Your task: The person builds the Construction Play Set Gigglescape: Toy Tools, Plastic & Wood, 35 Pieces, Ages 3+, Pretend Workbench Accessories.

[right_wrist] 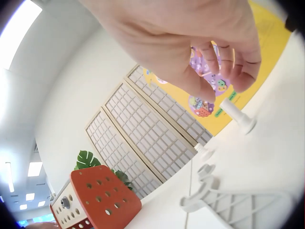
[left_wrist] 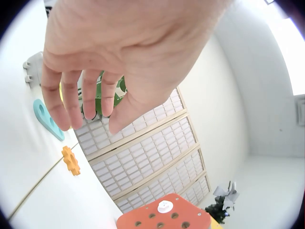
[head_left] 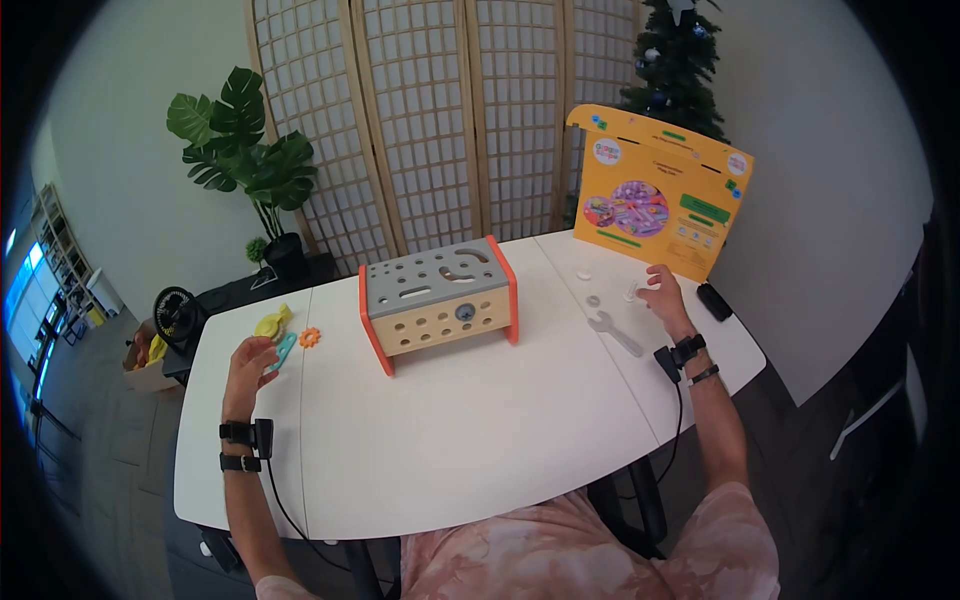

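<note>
My left hand (head_left: 246, 380) hangs with loosely bent fingers over a teal strip with holes (left_wrist: 45, 117), near the table's left end. Beside the strip lie an orange gear (left_wrist: 71, 161) and a yellow toy piece (head_left: 270, 324). On the right, my right hand (head_left: 662, 298) has its thumb and fingers apart, with nothing between them. A white bolt (right_wrist: 237, 116) stands on its head just below those fingertips. Closer to the middle are a smaller white screw (right_wrist: 202, 150), a light grey nut (head_left: 593, 300) and a grey toy wrench (head_left: 616, 334).
A toy workbench (head_left: 440, 272) with a grey top, red-orange sides and a holed front stands mid-table. A grey bolt head (head_left: 465, 313) sits in its front. Behind my right hand stands a yellow box (head_left: 660, 150), with a black case (head_left: 714, 302) near the right edge.
</note>
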A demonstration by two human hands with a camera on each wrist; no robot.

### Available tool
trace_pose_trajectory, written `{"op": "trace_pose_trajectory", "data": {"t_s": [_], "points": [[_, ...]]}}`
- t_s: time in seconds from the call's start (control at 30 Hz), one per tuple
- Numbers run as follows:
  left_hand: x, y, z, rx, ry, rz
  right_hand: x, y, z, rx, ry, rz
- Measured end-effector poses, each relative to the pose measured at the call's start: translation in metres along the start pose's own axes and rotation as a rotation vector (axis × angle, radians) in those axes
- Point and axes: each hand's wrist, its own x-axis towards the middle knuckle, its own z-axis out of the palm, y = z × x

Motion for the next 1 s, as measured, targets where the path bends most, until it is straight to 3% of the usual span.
{"op": "trace_pose_trajectory", "data": {"t_s": [0.1,0.3,0.33,0.5,0.63,0.7,0.73,0.8,1.0], "points": [[0.000,-0.001,0.000,-0.026,0.011,-0.037,-0.003,0.000,0.003,0.119,-0.119,0.051],[0.002,-0.004,-0.004,-0.075,0.018,-0.050,0.034,0.041,0.020,0.085,-0.206,0.005],[0.003,-0.006,-0.005,-0.083,0.008,-0.045,0.027,0.035,0.023,0.053,-0.091,-0.031],[0.019,-0.018,-0.006,-0.007,0.047,-0.053,0.012,-0.002,0.018,0.269,-0.135,0.068],[0.062,-0.052,0.002,0.200,-0.015,0.022,-0.013,-0.048,0.005,0.430,-0.252,0.074],[0.092,-0.079,0.005,0.593,-0.020,0.398,-0.018,-0.056,0.007,0.432,-0.299,-0.003],[0.093,-0.080,0.012,0.590,-0.018,0.399,-0.021,-0.062,0.008,0.436,-0.345,-0.080],[0.093,-0.075,0.035,1.083,0.156,0.446,-0.030,-0.077,0.010,0.412,-0.380,-0.122],[0.104,-0.079,0.054,1.115,0.124,0.314,-0.057,-0.116,0.010,0.294,-0.611,-0.214]]}}
